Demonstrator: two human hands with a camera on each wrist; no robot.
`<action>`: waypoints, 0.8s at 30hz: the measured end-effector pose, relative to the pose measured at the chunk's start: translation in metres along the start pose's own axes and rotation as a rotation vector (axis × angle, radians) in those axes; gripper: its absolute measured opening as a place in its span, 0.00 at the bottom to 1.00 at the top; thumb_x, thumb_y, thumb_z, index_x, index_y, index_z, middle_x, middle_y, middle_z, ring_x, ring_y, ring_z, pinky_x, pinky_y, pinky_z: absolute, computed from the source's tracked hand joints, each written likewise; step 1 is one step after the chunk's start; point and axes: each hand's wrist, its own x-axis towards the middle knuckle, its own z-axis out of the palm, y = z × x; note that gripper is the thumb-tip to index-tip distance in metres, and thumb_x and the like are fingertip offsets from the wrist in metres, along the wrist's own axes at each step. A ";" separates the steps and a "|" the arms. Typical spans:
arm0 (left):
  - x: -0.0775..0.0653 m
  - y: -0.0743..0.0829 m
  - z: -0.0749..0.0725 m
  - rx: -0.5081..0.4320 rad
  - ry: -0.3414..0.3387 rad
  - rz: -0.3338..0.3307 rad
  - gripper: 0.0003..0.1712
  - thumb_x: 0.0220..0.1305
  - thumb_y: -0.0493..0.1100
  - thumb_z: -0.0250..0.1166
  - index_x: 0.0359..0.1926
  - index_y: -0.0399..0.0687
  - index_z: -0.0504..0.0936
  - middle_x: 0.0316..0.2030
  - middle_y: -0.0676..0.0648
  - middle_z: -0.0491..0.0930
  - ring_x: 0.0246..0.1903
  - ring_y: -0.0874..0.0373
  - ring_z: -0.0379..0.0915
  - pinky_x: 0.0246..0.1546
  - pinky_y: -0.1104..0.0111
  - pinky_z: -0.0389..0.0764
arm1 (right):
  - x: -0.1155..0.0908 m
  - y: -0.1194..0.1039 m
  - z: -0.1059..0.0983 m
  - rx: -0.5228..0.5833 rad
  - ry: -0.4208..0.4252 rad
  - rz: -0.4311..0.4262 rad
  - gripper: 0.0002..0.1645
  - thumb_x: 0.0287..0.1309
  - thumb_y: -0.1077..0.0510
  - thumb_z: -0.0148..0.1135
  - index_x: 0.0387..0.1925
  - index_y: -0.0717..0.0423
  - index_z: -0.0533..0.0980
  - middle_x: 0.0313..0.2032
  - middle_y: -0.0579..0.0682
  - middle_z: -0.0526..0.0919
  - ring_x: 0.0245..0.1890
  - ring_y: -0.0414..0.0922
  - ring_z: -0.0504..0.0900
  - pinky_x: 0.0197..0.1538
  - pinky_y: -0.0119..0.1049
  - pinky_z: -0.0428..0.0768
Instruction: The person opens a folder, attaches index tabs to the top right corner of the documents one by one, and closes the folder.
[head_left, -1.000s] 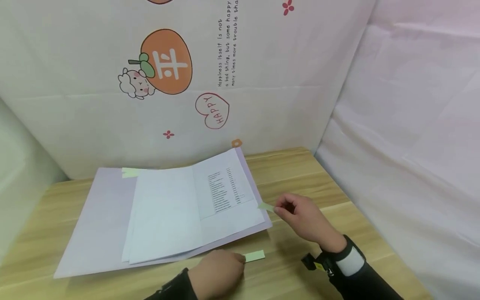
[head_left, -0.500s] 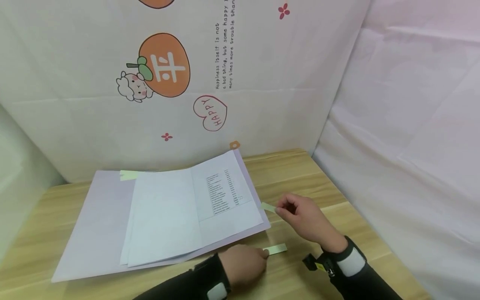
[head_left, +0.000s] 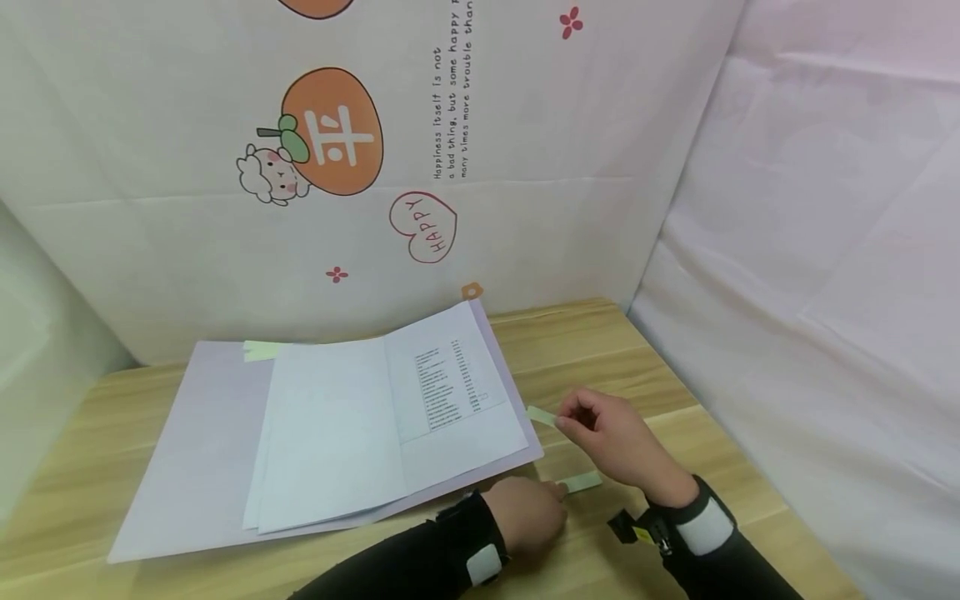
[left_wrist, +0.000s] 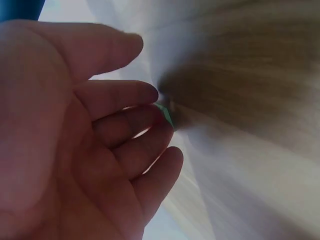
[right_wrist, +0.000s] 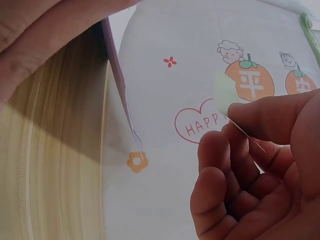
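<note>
My right hand (head_left: 618,442) pinches a pale green sticky note strip (head_left: 542,416) between thumb and fingertips, just off the right edge of an open booklet. In the right wrist view, the strip (right_wrist: 226,92) stands out past the thumb tip. Below it, my left hand (head_left: 527,515) touches a second green strip (head_left: 582,482) on the table with its fingertips. Its thumb stands apart from the other fingers in the left wrist view, where only a green sliver (left_wrist: 165,114) shows at the fingertips. The booklet's white pages (head_left: 330,433) lie spread inside a lilac cover (head_left: 198,450).
Another pale green strip (head_left: 261,351) sits at the cover's top edge. A printed list (head_left: 450,383) fills part of the right page. The wooden table (head_left: 592,350) ends against a printed cloth (head_left: 525,233) behind and a plain cloth (head_left: 810,250) at right.
My left hand has slid right along the table, and the green strip at its fingertips has moved with it. The right hand has stayed almost still, its strip shifting slightly away from the page.
</note>
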 end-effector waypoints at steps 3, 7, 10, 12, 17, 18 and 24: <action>0.002 0.002 0.001 0.011 0.002 -0.007 0.13 0.63 0.46 0.68 0.49 0.57 0.86 0.64 0.60 0.70 0.41 0.67 0.74 0.42 0.70 0.78 | 0.001 0.001 0.001 -0.002 0.006 0.001 0.04 0.67 0.53 0.64 0.36 0.46 0.78 0.29 0.40 0.78 0.28 0.41 0.74 0.31 0.35 0.75; 0.004 0.002 0.000 0.049 0.022 -0.004 0.19 0.61 0.47 0.70 0.53 0.55 0.84 0.65 0.59 0.69 0.46 0.68 0.72 0.43 0.71 0.77 | 0.001 0.002 0.002 -0.007 0.011 0.000 0.03 0.67 0.54 0.65 0.36 0.45 0.78 0.29 0.40 0.77 0.28 0.42 0.74 0.30 0.35 0.75; 0.003 0.001 0.000 0.051 0.029 0.002 0.22 0.61 0.47 0.70 0.56 0.53 0.83 0.66 0.58 0.68 0.40 0.68 0.71 0.41 0.74 0.76 | 0.001 0.002 0.003 -0.005 0.008 0.007 0.03 0.67 0.53 0.64 0.36 0.45 0.78 0.29 0.40 0.77 0.28 0.42 0.74 0.30 0.35 0.75; 0.004 0.001 0.001 0.040 0.035 0.001 0.21 0.60 0.47 0.71 0.55 0.53 0.84 0.67 0.58 0.67 0.37 0.67 0.69 0.39 0.75 0.75 | 0.002 0.003 0.004 0.002 0.003 0.012 0.03 0.67 0.54 0.64 0.36 0.46 0.78 0.29 0.40 0.77 0.28 0.42 0.74 0.30 0.35 0.75; 0.006 0.001 0.008 0.004 0.045 -0.023 0.13 0.57 0.46 0.72 0.45 0.56 0.87 0.71 0.59 0.61 0.47 0.64 0.72 0.40 0.71 0.77 | 0.003 0.003 0.003 -0.004 -0.002 0.030 0.03 0.67 0.54 0.64 0.36 0.45 0.78 0.29 0.41 0.77 0.28 0.42 0.74 0.30 0.36 0.75; 0.006 0.001 0.009 -0.003 0.046 -0.030 0.11 0.57 0.46 0.72 0.43 0.57 0.87 0.71 0.60 0.60 0.52 0.63 0.72 0.42 0.69 0.78 | 0.003 0.004 0.003 -0.007 -0.001 0.030 0.03 0.67 0.54 0.64 0.36 0.45 0.78 0.29 0.41 0.77 0.28 0.43 0.74 0.30 0.36 0.75; 0.005 0.004 0.010 -0.010 0.063 -0.033 0.13 0.63 0.46 0.67 0.49 0.57 0.86 0.72 0.60 0.59 0.69 0.62 0.55 0.62 0.63 0.68 | 0.006 0.006 0.004 -0.004 0.003 0.020 0.03 0.67 0.54 0.64 0.36 0.45 0.78 0.30 0.41 0.78 0.29 0.42 0.74 0.31 0.36 0.75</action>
